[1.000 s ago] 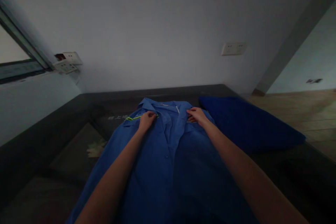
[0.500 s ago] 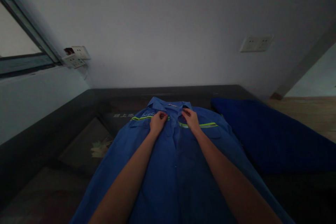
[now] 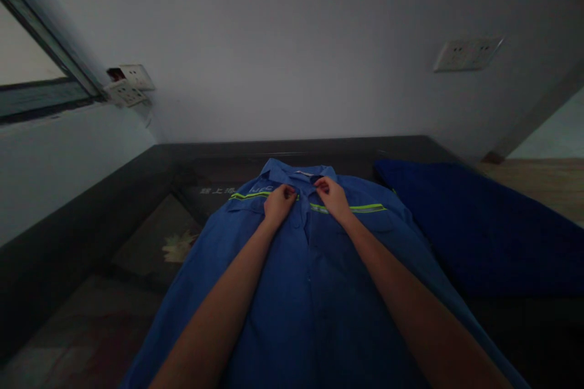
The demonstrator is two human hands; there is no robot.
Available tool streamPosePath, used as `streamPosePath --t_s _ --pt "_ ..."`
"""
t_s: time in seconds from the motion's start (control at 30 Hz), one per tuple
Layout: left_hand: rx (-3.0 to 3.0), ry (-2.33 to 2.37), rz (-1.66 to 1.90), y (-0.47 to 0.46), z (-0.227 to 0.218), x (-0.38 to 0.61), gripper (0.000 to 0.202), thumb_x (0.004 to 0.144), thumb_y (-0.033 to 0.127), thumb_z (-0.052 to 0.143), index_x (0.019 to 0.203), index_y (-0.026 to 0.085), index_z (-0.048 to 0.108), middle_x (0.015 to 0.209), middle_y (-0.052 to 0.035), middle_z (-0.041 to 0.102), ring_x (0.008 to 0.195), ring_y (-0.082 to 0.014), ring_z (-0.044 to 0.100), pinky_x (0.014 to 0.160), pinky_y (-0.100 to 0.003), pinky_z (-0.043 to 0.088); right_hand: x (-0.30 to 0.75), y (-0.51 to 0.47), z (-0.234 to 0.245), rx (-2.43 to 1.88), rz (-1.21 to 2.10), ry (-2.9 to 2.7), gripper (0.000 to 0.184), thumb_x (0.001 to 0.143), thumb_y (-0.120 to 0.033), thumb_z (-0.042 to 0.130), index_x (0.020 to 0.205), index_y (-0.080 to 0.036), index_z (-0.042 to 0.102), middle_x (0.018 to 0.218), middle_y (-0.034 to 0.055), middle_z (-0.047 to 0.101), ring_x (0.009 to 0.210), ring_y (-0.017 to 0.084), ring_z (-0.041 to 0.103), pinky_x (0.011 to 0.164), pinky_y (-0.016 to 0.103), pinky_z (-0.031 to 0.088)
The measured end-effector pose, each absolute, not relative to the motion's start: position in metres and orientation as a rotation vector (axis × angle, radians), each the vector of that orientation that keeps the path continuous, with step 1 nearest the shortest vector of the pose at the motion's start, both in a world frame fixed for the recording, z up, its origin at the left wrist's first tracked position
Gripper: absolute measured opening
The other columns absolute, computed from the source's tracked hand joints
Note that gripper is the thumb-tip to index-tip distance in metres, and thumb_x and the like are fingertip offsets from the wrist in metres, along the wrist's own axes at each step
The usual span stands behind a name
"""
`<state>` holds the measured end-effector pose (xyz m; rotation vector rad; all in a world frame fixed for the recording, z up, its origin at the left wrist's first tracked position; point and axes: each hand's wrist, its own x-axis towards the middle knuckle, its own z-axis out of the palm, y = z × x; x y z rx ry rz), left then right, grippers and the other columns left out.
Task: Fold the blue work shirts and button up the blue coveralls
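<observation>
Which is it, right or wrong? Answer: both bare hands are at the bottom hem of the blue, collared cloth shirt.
Wrong spot: the head view shows the left hand and right hand at the upper front of the shirt, by its collar.

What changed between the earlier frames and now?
The left hand and right hand have drawn closer together, narrowing the upper opening of the blue shirt. More of the stripe near the right hand shows. Both hands still appear to pinch the fabric. The darker cloth stays beside the shirt.

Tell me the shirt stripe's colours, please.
The chest stripe is yellow-green and grey, clearest in the head view.
</observation>
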<state>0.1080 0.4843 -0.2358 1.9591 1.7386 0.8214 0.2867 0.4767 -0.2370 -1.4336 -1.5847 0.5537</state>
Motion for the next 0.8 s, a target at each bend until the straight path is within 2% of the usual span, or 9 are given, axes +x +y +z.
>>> streamPosePath --t_s 0.1,0.27,0.33,0.43,0.57,0.7,0.8 --pt "2.006 1.729 0.824 0.483 -0.236 0.108 0.013 0.082 0.028 0.06 0.093 0.023 0.064 0.088 -0.0005 0.07 0.082 -0.0171 0.064 0.064 -0.024 0.041 0.287 0.472 -0.224 -1.612 0.481 -1.636 0.008 0.08 -0.023 0.059 0.083 -0.016 0.063 0.079 0.0043 0.067 0.074 0.016 0.062 0.071 0.025 0.046" --pt "2.004 1.748 0.817 0.484 -0.238 0.108 0.013 0.083 0.029 0.059 0.093 0.023 0.063 0.093 -0.0017 0.07 0.085 -0.0175 0.063 0.065 -0.024 0.041 0.276 0.453 -0.209 -1.911 0.496 -1.783 0.042 0.083 -0.059 0.052 0.075 -0.02 0.065 0.082 0.0092 0.069 0.08 0.022 0.064 0.068 0.029 0.044" --pt "1.999 1.75 0.823 0.484 -0.239 0.108 0.013 0.083 0.028 0.058 0.094 0.023 0.063 0.095 -0.0022 0.07 0.086 -0.0177 0.063 0.066 -0.025 0.042 0.269 0.447 -0.209 -1.971 0.469 -1.846 0.045 0.079 -0.064 0.054 0.078 -0.02 0.064 0.085 0.0114 0.069 0.083 0.025 0.065 0.068 0.031 0.044" --pt "2.002 1.743 0.835 0.484 -0.239 0.108 0.012 0.084 0.028 0.058 0.094 0.023 0.063 0.095 -0.0021 0.07 0.086 -0.0179 0.063 0.066 -0.025 0.041 0.262 0.447 -0.214 -1.97 0.426 -1.904 0.03 0.078 -0.049 0.062 0.08 -0.019 0.065 0.089 0.0129 0.07 0.085 0.026 0.065 0.069 0.032 0.045" --pt "1.97 1.739 0.867 0.485 -0.24 0.108 0.012 0.083 0.028 0.06 0.093 0.023 0.064 0.092 -0.0012 0.071 0.084 -0.0174 0.064 0.065 -0.025 0.042 0.271 0.458 -0.221 -1.844 0.597 -1.824 0.009 0.075 -0.028 0.066 0.075 -0.019 0.067 0.084 0.0078 0.071 0.08 0.02 0.065 0.069 0.027 0.045" --pt "1.925 1.71 0.902 0.486 -0.239 0.107 0.013 0.083 0.028 0.059 0.093 0.022 0.065 0.09 -0.0014 0.071 0.083 -0.017 0.065 0.067 -0.025 0.043 0.282 0.468 -0.225 -1.69 0.838 -1.584 0.008 0.07 -0.019 0.068 0.063 -0.017 0.064 0.065 0.0023 0.066 0.064 0.014 0.062 0.06 0.022 0.044" --pt "1.905 1.683 0.934 0.487 -0.239 0.107 0.012 0.083 0.027 0.058 0.091 0.021 0.066 0.091 -0.0021 0.071 0.084 -0.0171 0.065 0.07 -0.025 0.045 0.285 0.471 -0.224 -1.622 0.916 -1.424 0.008 0.072 -0.017 0.064 0.064 -0.016 0.061 0.059 0.0004 0.063 0.053 0.012 0.058 0.053 0.021 0.043"
